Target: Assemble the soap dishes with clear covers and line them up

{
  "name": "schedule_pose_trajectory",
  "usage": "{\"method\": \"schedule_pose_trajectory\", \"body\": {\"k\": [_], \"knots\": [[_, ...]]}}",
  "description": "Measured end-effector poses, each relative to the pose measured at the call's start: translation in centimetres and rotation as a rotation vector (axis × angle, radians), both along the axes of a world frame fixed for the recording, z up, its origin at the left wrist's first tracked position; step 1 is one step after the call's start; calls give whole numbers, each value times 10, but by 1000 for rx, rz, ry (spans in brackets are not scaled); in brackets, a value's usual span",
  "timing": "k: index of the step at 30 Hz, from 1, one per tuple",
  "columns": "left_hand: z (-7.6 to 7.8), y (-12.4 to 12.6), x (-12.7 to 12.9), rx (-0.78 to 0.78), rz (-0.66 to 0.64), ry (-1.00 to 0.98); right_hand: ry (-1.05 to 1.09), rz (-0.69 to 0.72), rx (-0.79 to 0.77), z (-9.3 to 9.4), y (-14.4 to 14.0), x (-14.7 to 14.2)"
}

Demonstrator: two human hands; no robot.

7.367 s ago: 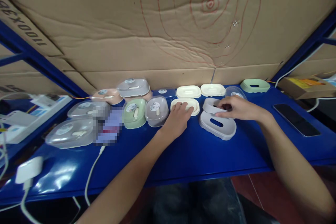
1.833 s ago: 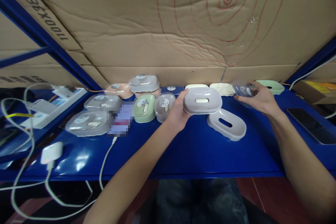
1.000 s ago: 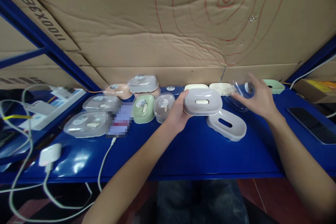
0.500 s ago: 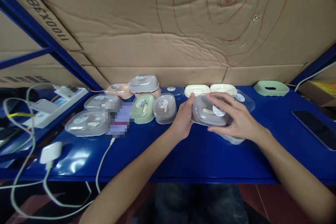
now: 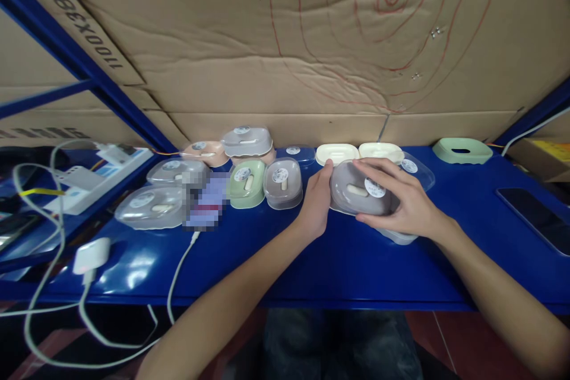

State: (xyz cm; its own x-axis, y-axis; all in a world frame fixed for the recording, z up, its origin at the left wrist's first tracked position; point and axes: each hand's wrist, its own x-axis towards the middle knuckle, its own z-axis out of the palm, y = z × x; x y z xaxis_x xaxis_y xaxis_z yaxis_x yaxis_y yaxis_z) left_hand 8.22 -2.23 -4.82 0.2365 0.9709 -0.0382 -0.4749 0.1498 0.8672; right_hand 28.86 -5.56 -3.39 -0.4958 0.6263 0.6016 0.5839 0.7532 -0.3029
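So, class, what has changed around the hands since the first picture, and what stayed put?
The left hand has taken hold of a grey dish. The right hand has brought a clear lid leftward and nearer, over that dish, and grips it there. The green base and the dark phone stayed on the blue table.

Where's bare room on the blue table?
Free: blue tabletop between left forearm, right forearm and held dish; also the patch bordered by clear lid, green tray and dark phone. Crowded: rear left, lidded dishes side by side and stacked.
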Motion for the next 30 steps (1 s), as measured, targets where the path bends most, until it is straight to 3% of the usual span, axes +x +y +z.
{"method": "schedule_pose_trajectory", "body": {"k": [11,15,18,21,26,30], "knots": [[14,-11,-8,87,-80,66,-15,3,-18,2,0,4],[15,-9,-10,94,-138,17,244,-117,-140,6,0,6],[17,-7,-13,130,-163,-7,433,-236,-348,7,2,9],[19,-6,-15,159,-175,7,543,-267,-518,7,4,13],[17,-6,-14,145,-183,16,617,-261,-593,4,3,13],[14,-6,-10,108,-164,-73,861,-300,-607,5,3,2]]}}
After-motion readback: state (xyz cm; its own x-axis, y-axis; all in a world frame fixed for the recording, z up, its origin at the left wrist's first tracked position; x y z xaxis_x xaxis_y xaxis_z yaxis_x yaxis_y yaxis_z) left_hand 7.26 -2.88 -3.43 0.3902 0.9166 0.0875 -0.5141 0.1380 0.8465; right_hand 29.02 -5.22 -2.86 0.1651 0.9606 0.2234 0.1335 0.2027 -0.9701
